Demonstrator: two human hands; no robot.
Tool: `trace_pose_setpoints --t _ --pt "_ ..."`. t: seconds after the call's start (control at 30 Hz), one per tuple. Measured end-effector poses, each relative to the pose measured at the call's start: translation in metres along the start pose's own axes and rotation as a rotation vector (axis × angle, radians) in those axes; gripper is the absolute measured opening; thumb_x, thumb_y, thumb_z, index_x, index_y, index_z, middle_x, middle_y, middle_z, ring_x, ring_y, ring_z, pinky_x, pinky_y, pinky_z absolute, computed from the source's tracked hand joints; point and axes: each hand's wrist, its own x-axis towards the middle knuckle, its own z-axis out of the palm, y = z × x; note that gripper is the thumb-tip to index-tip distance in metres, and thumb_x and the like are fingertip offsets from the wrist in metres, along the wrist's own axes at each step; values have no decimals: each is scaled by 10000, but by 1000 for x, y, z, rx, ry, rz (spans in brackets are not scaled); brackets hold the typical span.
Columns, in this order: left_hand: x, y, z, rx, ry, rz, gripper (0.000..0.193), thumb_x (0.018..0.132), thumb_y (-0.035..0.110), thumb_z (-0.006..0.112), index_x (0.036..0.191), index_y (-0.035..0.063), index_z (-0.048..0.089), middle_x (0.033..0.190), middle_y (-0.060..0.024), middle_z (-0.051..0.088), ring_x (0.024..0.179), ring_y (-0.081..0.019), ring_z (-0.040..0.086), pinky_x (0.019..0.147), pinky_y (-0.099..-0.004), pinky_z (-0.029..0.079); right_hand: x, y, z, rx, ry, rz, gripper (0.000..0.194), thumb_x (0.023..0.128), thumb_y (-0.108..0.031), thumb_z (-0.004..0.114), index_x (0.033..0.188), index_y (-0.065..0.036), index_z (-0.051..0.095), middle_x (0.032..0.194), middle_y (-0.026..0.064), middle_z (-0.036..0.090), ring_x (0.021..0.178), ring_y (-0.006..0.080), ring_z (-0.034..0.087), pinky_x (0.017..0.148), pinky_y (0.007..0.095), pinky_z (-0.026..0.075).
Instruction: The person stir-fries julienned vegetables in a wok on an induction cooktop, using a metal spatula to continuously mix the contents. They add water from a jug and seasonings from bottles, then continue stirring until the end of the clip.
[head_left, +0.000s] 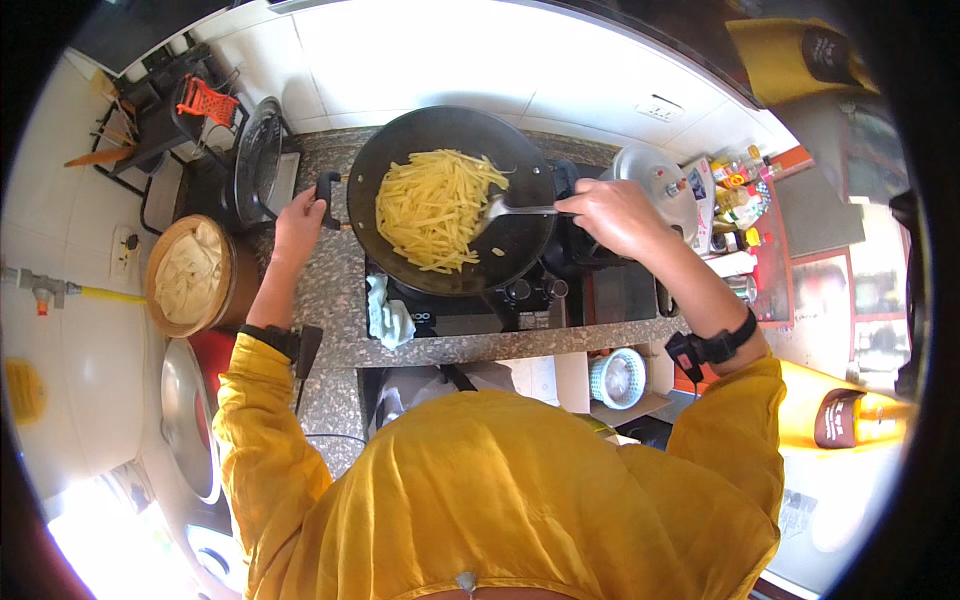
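Observation:
A large black wok (450, 277) stands on the gas stove (465, 321), with a heap of pale yellow potato strips (435, 206) in its left and middle part. My left hand (300, 217) grips the wok's black left loop handle (328, 199). My right hand (611, 214) holds a metal spatula (521, 211) by its handle, above the wok's right side. The spatula's blade touches the right edge of the potato strips. One small loose piece lies apart, near the wok's lower right wall.
A crumpled light cloth (390, 315) lies at the stove's front left corner. A round container with a cloth inside (191, 277) stands at the left. Behind my right forearm are a pressure cooker lid (651, 184) and several bottles (739, 202). A dish rack (217, 135) stands back left.

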Motion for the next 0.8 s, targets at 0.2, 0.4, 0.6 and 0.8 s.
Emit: trace_pose_setpoints --t 0.2,0.4,0.6,0.8 --pt "-6 9 -1 -4 5 -20 411 980 256 645 1327 35 650 944 -145 738 831 -235 696 784 -373 538 -24 -23 -10 166 -135 -79 276 883 -124 696 1149 -106 764 1009 134 742 974 314 730 856 441 606" --pt "-12 20 -5 -3 3 -23 404 983 254 644 1339 62 652 924 -128 730 808 -225 675 780 -368 536 46 -100 57 265 137 -46 136 905 -62 607 978 -10 709 768 199 699 698 367 724 646 474 599" --pt "-8 13 -4 9 -4 -23 411 977 248 646 1338 53 648 930 -145 725 823 -227 676 789 -369 535 29 -48 13 284 113 120 194 980 -97 574 1056 -23 736 844 193 735 792 282 750 721 445 618" --pt "-7 10 -4 4 -26 -54 424 974 254 653 1344 48 643 941 -156 730 832 -234 691 788 -374 537 40 -1 4 6 131 351 167 862 -29 585 877 17 745 883 238 733 871 404 730 787 491 592"
